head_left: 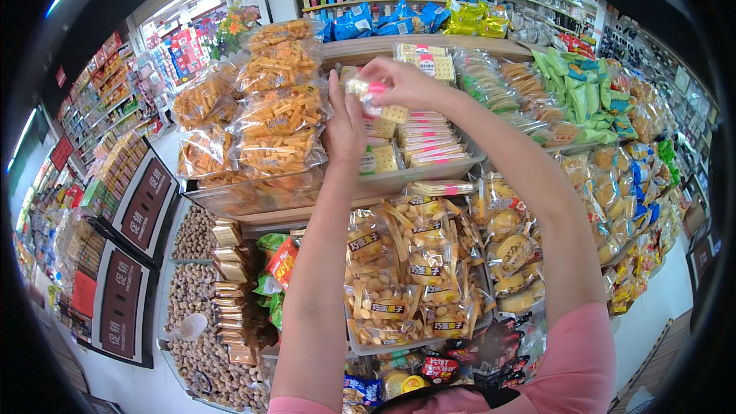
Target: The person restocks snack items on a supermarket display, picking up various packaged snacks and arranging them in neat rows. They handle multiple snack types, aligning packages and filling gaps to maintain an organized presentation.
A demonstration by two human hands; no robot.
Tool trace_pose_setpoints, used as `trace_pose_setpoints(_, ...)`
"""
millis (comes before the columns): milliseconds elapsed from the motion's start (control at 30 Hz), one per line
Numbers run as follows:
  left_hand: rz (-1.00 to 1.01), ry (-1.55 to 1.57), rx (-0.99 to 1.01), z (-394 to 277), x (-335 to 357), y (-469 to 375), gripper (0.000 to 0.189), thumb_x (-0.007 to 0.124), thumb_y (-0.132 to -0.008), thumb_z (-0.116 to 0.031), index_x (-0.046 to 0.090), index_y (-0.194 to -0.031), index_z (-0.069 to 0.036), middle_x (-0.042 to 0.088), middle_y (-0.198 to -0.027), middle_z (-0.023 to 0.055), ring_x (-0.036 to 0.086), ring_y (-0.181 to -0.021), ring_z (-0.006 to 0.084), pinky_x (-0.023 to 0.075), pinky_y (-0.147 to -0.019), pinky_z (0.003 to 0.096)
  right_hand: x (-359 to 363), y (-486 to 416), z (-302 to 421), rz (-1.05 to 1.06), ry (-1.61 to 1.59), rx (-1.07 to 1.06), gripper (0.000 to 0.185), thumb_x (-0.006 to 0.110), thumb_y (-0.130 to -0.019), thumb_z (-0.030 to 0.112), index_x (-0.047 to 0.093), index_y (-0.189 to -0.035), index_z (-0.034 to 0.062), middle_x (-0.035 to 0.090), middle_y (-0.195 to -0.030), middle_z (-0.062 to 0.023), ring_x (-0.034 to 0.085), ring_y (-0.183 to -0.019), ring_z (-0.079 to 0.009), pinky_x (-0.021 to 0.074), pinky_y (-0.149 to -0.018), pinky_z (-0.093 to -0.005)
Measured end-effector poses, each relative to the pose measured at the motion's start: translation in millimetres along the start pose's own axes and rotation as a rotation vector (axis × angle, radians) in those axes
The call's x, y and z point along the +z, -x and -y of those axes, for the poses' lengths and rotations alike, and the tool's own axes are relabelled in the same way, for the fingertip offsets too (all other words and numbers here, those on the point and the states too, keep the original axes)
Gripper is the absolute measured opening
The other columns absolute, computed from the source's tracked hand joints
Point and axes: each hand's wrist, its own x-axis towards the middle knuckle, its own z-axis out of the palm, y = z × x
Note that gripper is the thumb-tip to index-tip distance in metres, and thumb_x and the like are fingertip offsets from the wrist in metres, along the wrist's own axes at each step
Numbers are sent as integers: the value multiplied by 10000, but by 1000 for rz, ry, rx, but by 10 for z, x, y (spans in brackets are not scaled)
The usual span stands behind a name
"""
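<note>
My right hand (398,81) grips a small clear-wrapped cracker packet (363,91) with a pink band, above a clear plastic bin (417,171). My left hand (344,129) is upright at the bin's left side, beside bags of orange stick snacks (279,106). Its thumb is close to the held packet; whether they touch is unclear. In the bin, a stack of pink-banded cracker packets (432,139) stands below my right wrist. A green-banded packet (380,160) lies to its left, and more packets (426,63) are piled behind.
In front are bagged round biscuits (402,264) in a tray and packaged cakes (512,253). To the left, a scoop (191,326) rests on loose brown snacks (201,287). Green packets (581,89) are at right; blue bags (353,22) line the back ledge. Promotion signs (122,302) stand left.
</note>
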Motion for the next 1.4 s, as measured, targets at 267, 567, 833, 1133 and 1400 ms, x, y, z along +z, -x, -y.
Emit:
trace_pose_setpoints(267,27,-233,323,181,79,-93,436,439,-1033,-272,467,-1429,-91,509,-1425,191,535,-1247,399,487,-972,461,645,-179,-400,21,458,-108,296,660,-799,113,682,-1079,18,664,-1154,-218,604,-1116,-400,465,-1001,-446)
trace_pose_setpoints(567,346,-578,198,287,108,-54,560,345,-1044,-446,426,-1519,-161,398,-1581,70,195,-1529,281,200,-1213,509,115,855,69,-240,163,-8,345,686,-854,236,599,-1094,4,620,-1133,-181,601,-1109,-339,483,-913,-424)
trace_pose_setpoints(833,368,-786,179,297,171,-4,612,356,-1024,-520,351,-1563,-229,273,-1650,18,104,-1553,272,144,-1221,557,184,2038,441,124,707,156,217,614,-936,282,611,-1023,83,674,-928,-110,670,-911,-306,519,-749,-454)
trace_pose_setpoints(1133,399,-807,157,301,140,-46,624,371,-1019,-498,328,-1576,-221,264,-1657,13,123,-1553,267,110,-1227,558,-291,1273,168,-234,426,-74,302,548,-980,245,676,-1220,116,670,-1181,-128,627,-1075,-321,511,-921,-437)
trace_pose_setpoints(1400,357,-733,195,361,124,-82,600,401,-1024,-478,358,-1559,-210,348,-1616,33,168,-1542,277,115,-1228,556,78,976,-388,-232,838,47,305,587,-930,147,651,-1227,114,607,-1200,-87,574,-1168,-286,469,-994,-424)
